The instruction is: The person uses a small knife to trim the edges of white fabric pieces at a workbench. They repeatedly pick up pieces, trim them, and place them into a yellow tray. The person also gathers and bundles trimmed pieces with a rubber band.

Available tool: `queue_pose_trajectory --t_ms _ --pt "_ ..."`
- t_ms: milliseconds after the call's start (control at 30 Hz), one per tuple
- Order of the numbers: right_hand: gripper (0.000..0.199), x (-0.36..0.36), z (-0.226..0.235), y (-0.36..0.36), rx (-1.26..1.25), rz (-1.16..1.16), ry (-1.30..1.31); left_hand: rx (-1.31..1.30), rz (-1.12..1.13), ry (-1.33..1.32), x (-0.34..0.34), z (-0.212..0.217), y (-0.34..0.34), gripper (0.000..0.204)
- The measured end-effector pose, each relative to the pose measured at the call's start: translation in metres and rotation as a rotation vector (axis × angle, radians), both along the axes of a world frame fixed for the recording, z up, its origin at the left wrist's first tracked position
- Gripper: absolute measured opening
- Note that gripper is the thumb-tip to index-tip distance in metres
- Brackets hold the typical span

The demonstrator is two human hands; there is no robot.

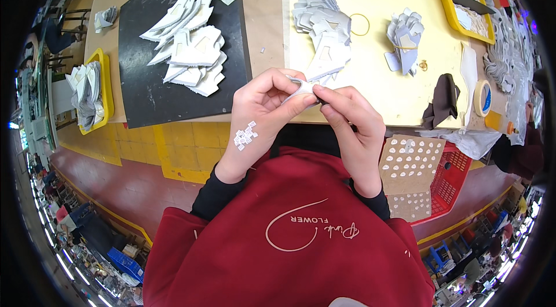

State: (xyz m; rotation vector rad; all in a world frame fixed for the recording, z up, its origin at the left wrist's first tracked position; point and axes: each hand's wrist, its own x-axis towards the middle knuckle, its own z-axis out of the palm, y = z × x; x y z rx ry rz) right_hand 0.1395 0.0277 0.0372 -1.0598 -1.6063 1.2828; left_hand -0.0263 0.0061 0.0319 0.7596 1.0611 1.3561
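My left hand (263, 98) is closed on a small white and grey cut piece (300, 90) that looks like a shoe-upper part. The fingertips of my right hand (354, 114) pinch the right end of the same piece. Something small and dark shows under those fingertips, too hidden to name. A cluster of small white stickers (245, 136) is stuck near my left wrist. Just beyond my hands, a fanned stack of grey-white pieces (329, 37) lies on the pale yellow sheet (362, 58). White zigzag-edged pieces (194, 52) are heaped on the black mat (134, 75) to the left.
A banded grey bundle (405, 37) and dark cloth (445, 101) lie right of my hands, with a tape roll (482, 98) beyond. Yellow trays (107, 84) hold pieces at both sides. Below the table's right edge sits a red crate (453, 176) with cardboard (408, 182) carrying white bits.
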Motion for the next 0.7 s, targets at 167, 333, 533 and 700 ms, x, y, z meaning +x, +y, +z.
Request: queue_pose_trajectory --t_ms 167,333,533,700 --pt "0.03 0.0 -0.004 0.0 0.047 -0.007 -0.019 0.002 0.003 0.019 0.0 0.0 -0.001 0.014" --pt "0.028 -0.001 -0.006 0.0 0.039 0.002 -0.067 0.01 0.015 0.033 0.0 -0.002 -0.002 0.014" --pt "0.028 0.011 -0.006 0.004 -0.932 0.123 0.633 0.005 -0.009 0.025 0.001 0.003 -0.001 0.011" --pt "0.031 0.012 -0.013 0.006 -1.108 0.139 0.945 0.097 0.015 0.08 0.0 -0.004 0.003 0.011"
